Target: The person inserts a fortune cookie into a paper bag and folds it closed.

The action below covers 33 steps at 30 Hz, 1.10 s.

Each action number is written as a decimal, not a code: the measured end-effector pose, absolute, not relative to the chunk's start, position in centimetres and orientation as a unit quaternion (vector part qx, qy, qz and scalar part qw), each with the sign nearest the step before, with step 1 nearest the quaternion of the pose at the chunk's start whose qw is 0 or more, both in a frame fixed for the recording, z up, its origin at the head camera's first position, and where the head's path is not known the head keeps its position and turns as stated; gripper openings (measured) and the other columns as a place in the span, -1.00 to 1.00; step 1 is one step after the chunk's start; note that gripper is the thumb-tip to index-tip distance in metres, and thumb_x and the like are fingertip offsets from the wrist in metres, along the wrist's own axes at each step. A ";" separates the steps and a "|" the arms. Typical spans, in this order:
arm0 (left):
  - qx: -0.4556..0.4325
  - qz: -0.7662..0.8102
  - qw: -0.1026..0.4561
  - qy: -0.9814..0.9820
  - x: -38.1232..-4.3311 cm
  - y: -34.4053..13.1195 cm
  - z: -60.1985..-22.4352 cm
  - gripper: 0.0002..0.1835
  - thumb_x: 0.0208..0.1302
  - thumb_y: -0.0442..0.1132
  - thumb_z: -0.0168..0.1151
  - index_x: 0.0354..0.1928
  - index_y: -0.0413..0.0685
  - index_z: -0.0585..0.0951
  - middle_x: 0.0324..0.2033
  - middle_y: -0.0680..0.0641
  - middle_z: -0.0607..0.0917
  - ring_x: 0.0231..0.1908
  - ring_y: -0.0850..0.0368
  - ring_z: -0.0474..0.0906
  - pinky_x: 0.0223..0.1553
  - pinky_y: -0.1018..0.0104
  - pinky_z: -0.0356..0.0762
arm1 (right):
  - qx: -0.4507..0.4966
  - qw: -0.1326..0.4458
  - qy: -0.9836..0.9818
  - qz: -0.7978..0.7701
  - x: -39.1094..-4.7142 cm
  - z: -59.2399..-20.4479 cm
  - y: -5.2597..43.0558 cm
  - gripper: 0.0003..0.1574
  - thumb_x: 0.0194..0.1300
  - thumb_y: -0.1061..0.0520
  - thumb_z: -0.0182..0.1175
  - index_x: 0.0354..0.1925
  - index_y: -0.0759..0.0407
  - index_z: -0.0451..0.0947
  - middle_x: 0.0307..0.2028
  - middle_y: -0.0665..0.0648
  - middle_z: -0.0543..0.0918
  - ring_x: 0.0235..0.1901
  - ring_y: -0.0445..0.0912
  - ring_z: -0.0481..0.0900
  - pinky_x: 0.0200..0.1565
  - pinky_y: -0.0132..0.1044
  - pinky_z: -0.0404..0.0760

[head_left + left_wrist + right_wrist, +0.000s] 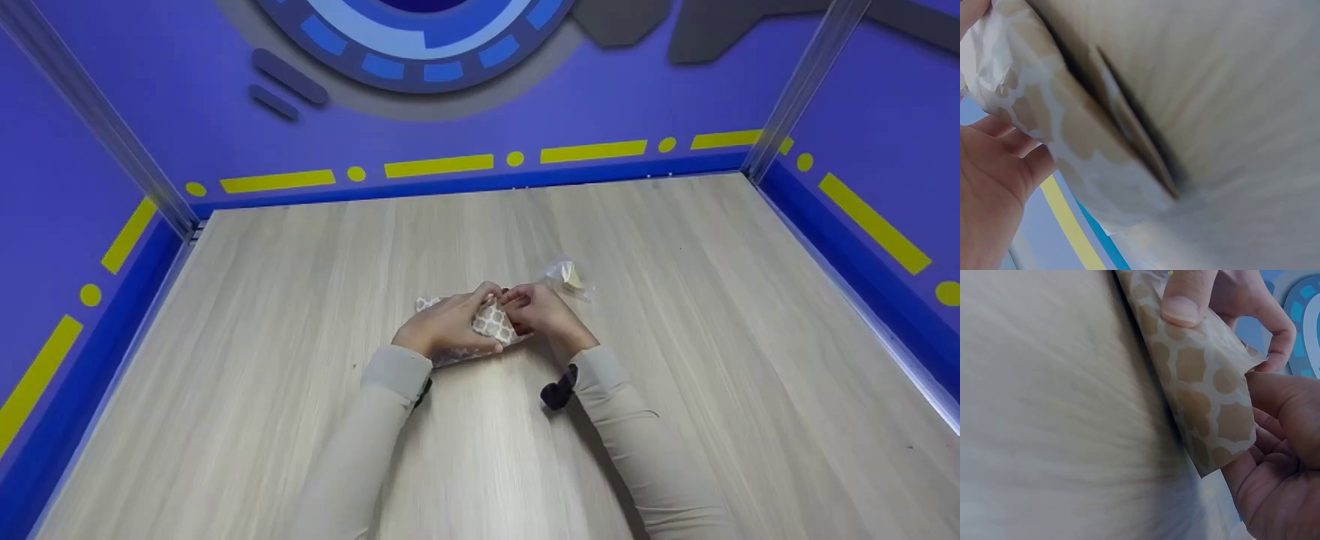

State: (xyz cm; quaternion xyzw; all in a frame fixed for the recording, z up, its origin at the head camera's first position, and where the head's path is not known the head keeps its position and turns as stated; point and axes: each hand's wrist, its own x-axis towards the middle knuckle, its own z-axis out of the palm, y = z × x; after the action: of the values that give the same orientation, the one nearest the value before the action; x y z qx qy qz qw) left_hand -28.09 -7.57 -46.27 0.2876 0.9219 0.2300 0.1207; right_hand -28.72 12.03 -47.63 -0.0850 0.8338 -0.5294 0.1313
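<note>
A folded piece of brown wrapping paper (495, 321) with a white lattice pattern lies between both hands at the middle of the table. My left hand (454, 322) grips it from the left. In the right wrist view, the left thumb (1182, 309) presses flat on the patterned face. My right hand (546, 311) is at the paper's right end, its thumb and fingers pinching the edge, with some fingers hidden behind the paper. A lower fold or layer of the paper (1123, 112) stands slightly apart in the left wrist view. Whether anything lies inside cannot be seen.
A small clear plastic bag (568, 279) with a pale yellow item in it lies just beyond my right hand. The wood-grain table (300, 300) is bordered by blue printed panels (465, 135) at the back and both sides.
</note>
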 end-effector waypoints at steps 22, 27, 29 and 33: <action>0.290 0.229 0.117 0.922 -28.2 -7.4 -46.3 -0.14 -0.05 0.18 0.43 0.28 0.32 0.20 0.12 -0.10 0.56 0.08 -0.02 0.53 0.06 0.06 0.50 | 0.040 0.234 0.682 -0.692 -28.8 -47.1 12.8 -0.25 0.49 -0.24 -0.24 0.35 0.27 0.17 -0.41 0.13 0.66 -0.48 -0.10 0.66 -0.35 -0.28 0.66; 0.295 0.234 0.121 0.918 -28.3 -7.4 -46.2 -0.14 -0.04 0.17 0.43 0.28 0.33 0.20 0.13 -0.09 0.56 0.09 -0.02 0.53 0.08 0.07 0.49 | 0.018 0.259 0.656 -0.709 -28.4 -46.8 12.0 -0.27 0.45 -0.36 -0.33 0.03 0.24 0.28 -0.58 0.01 0.51 -0.61 -0.20 0.46 -0.51 -0.39 0.49; 0.296 0.236 0.125 0.917 -28.4 -7.4 -46.2 -0.15 -0.04 0.17 0.43 0.28 0.34 0.19 0.14 -0.09 0.56 0.10 -0.03 0.53 0.09 0.06 0.49 | -0.010 0.265 0.658 -0.705 -28.3 -46.6 11.8 -0.22 0.46 -0.37 -0.41 0.21 0.21 0.18 -0.61 -0.04 0.37 -0.65 -0.24 0.32 -0.55 -0.42 0.36; 0.293 0.235 0.132 0.917 -28.5 -7.3 -45.9 -0.14 -0.03 0.16 0.42 0.29 0.33 0.17 0.15 -0.11 0.55 0.10 -0.03 0.53 0.08 0.05 0.50 | -0.046 0.271 0.668 -0.692 -28.3 -46.5 11.4 -0.07 0.43 -0.41 -0.50 0.52 0.05 -0.32 -0.60 -0.04 0.24 -0.65 -0.23 0.21 -0.54 -0.42 0.24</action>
State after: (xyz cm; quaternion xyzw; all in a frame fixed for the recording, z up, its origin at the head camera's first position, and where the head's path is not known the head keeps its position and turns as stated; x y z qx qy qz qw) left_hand -28.49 -7.33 -45.93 0.2931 0.9172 0.2352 0.1323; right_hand -28.25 11.35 -46.52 -0.0463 0.6681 -0.6916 0.2707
